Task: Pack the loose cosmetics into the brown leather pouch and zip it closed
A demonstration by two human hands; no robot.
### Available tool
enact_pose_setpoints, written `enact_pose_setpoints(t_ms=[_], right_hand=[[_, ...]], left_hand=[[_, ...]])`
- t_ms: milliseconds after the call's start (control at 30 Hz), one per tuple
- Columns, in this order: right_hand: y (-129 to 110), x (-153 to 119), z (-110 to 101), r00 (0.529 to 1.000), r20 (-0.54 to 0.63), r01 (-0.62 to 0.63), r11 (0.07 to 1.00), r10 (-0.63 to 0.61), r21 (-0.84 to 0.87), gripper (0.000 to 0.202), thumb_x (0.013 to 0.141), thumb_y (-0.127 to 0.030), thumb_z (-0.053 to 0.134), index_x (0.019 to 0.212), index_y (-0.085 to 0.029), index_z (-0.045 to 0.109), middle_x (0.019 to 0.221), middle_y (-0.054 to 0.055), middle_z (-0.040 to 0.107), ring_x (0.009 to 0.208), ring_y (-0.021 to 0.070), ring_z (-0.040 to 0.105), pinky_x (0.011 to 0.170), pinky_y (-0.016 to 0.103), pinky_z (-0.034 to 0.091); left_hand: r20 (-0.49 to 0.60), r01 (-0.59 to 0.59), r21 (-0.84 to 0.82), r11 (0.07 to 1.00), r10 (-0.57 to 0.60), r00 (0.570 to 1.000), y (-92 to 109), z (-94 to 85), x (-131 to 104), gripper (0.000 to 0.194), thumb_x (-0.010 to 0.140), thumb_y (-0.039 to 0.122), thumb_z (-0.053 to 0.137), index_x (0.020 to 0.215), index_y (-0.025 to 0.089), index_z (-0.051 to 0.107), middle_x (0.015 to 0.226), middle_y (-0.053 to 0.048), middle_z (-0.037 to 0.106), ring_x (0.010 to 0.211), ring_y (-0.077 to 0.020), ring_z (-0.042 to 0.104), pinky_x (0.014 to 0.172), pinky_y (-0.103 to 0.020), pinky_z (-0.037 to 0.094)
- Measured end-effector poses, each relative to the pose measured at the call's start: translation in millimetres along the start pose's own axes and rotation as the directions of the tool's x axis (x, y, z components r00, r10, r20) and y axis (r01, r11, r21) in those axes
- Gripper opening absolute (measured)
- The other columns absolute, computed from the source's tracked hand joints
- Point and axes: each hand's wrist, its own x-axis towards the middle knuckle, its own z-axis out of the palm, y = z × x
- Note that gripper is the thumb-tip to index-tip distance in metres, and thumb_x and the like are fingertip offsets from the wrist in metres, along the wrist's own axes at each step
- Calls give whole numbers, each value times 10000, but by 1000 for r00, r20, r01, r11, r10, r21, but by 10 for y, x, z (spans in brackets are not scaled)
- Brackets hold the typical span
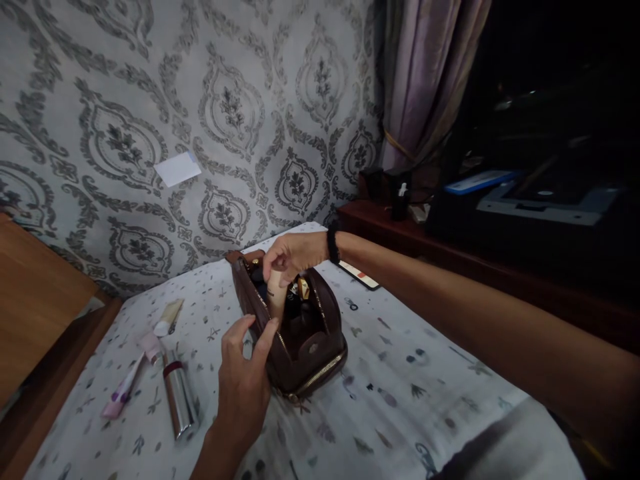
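Note:
A dark brown cosmetic bag (327, 357) lies on the patterned sheet with its zipped top spread apart. Inside it, dark items and a gold-coloured cap (303, 288) show; the rest is in shadow. My right hand (295, 253) reaches over the far end, fingers closed round the top of a beige tube (277, 300). The tube stands upright in the bag's mouth, its lower end inside. At the near left side, my left hand (245, 373) grips the bag's rim between thumb and fingers.
Left of the bag lie a silver cylinder (179, 400) with a dark red band, a pink-and-purple tube (123, 390), a pale pink item (151, 347) and a cream tube (169, 317). A phone (360, 275) rests beneath my right forearm. Behind is a patterned wall (230, 107).

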Motion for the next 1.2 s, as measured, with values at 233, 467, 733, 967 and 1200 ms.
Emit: enact_pose_setpoints(t_ms=[233,467,733,967,1200], right_hand=[[10,-3,83,1000,-14,20,1000,-20,0,338,666,-213,860,965,-98,752,639,-68,615,622,82,556,627,197,423],[-14,-52,162,997,-62,32,999,-34,-39,346,715,-90,753,1061,-97,742,756,-38,674,718,101,605,689,198,449],[-80,-107,192,982,-176,17,967,-63,-253,305,712,-137,798,1008,-114,729,677,-69,573,662,95,523,639,194,403],[-7,-50,169,995,-82,46,996,-52,-81,314,682,-142,823,971,-103,708,717,-49,621,680,94,552,643,193,428],[-260,-86,183,994,-98,-13,884,-37,-467,435,670,-48,797,1098,-115,763,718,-58,607,676,99,525,658,199,375]], left_hand=[[-1,-1,-13,1000,1,1000,-22,14,-21,528,946,40,445,1396,278,587,1264,-131,539,1204,-252,570,954,-416,565],[-17,38,-23,999,-38,999,38,35,0,569,936,0,409,1402,279,577,1267,-133,528,1212,-251,557,963,-435,558],[50,-12,2,1000,12,999,-1,-3,-3,642,912,-17,426,1466,298,505,1298,-131,501,1238,-248,530,972,-408,556],[23,19,-10,1000,-19,1000,40,12,14,637,921,-14,420,1461,313,505,1285,-124,504,1220,-248,532,974,-427,547],[11,9,6,1000,-9,1000,29,18,14,517,929,1,430,1359,240,587,1285,-140,496,1218,-260,529,957,-431,553]])
